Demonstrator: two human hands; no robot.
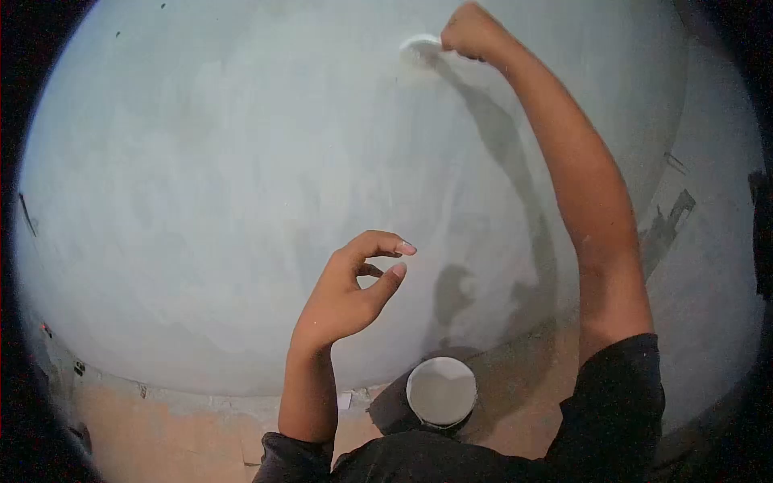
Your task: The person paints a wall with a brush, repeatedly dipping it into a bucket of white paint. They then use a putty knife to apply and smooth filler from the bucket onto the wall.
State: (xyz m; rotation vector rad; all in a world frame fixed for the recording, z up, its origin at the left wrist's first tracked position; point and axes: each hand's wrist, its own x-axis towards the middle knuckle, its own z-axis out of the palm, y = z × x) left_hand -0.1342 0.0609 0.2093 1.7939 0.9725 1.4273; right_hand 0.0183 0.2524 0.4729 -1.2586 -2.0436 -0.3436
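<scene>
So the right hand (471,34) is up near the top center of the frame, curled into a fist right beside a round white patch (420,50) on the smooth, blotchy grey wall (241,161); can't tell what the fingers are closed on. Left hand (346,290) floats mid-frame, fingers curved, thumb and index apart, pinching nothing. A round white bucket (442,392) (pale stuff inside, looks pretty flat) sits bottom center on the brownish floor (193,435).

Dim, soft light — arm shadows, dark curved edges.
</scene>
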